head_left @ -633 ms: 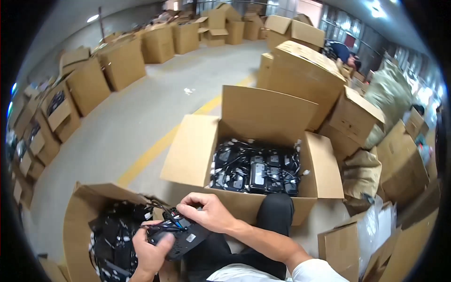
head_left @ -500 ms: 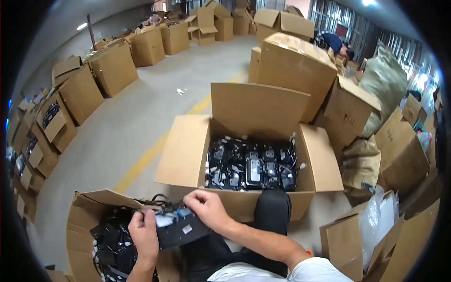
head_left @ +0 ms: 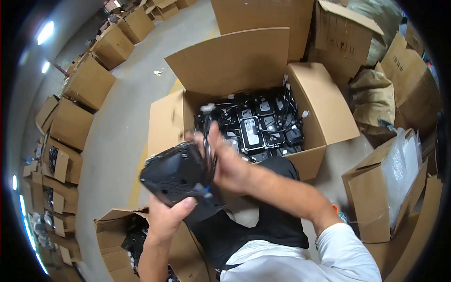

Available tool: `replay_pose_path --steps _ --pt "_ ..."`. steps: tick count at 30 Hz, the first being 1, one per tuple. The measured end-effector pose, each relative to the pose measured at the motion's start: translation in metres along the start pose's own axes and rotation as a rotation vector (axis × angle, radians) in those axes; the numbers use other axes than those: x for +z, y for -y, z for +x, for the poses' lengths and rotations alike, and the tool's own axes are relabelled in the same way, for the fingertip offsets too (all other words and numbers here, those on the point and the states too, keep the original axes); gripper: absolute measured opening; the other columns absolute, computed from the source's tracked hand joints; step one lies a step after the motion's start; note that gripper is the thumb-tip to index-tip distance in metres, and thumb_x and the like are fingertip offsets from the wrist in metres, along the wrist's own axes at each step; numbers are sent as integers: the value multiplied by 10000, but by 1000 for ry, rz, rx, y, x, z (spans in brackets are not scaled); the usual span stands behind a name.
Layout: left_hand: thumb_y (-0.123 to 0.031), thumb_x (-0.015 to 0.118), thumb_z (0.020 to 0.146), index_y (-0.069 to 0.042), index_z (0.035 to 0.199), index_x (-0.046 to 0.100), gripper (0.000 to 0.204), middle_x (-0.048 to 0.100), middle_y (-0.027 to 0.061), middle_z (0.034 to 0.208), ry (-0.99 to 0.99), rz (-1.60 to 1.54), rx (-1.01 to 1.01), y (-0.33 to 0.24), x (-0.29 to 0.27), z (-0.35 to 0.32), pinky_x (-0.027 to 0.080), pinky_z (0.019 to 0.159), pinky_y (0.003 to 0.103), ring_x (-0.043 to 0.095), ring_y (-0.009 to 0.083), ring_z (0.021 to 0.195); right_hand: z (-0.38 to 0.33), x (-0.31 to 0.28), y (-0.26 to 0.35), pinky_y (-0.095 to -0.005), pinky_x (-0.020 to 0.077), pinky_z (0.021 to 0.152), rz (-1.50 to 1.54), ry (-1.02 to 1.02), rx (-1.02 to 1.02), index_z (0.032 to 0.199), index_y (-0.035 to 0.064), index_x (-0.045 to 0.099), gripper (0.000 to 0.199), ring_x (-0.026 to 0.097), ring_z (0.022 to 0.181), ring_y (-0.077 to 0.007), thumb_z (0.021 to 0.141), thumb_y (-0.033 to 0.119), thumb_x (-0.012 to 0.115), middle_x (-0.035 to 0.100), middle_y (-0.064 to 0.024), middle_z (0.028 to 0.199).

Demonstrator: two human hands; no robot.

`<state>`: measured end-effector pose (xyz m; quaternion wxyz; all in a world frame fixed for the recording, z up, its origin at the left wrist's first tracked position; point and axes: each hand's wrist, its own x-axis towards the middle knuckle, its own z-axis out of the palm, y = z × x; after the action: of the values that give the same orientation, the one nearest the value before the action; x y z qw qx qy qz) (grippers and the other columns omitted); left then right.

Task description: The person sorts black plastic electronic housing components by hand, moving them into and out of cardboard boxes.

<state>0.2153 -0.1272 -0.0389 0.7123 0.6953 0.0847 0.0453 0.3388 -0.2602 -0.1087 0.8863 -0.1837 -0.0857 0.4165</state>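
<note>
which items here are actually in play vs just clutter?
In play:
- black device, held by left hand
- right hand at its cable
- open box of black devices
- lower box

Lying about:
- closed cartons
- plastic wrap box

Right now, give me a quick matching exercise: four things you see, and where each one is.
Things:
1. black device
2. open box of black units
3. clear plastic wrap
4. right hand

Places:
A. in a box at the far right
B. gripped from below by the left hand
C. straight ahead on the floor
D. against the device's right side

Pairs: 1-B, 2-C, 3-A, 4-D
</note>
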Motion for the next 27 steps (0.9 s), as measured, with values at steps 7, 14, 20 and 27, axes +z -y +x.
replay_pose_path --steps 7,14,20,27 --pt "-207 727 906 12 1245 558 437 673 98 1081 -33 -144 -230 82 17 141 561 876 373 669 199 964 65 -92 126 -352 588 748 -149 -237 -361 1048 43 649 139 690 751 -198 937 116 692 650 -38 778" --pt "-183 708 941 5 1209 616 339 703 125 1109 6 -75 -629 265 11 232 565 875 423 689 254 956 90 -220 105 -293 552 639 -510 -761 -204 1004 60 592 179 663 688 -154 868 62 707 649 -44 852" --pt "-280 682 961 17 1257 594 428 693 133 1129 10 70 -683 326 18 265 540 863 404 671 257 973 93 -252 99 -300 492 712 -747 -814 -184 1067 9 534 358 591 763 -152 805 117 752 602 -55 869" --pt "-544 645 914 -48 1392 530 698 657 201 1213 -57 644 -751 329 49 260 579 669 538 670 377 1011 84 -227 97 -438 320 1156 -1553 -915 -502 1465 -154 205 914 378 1373 -461 815 203 740 355 -354 1464"
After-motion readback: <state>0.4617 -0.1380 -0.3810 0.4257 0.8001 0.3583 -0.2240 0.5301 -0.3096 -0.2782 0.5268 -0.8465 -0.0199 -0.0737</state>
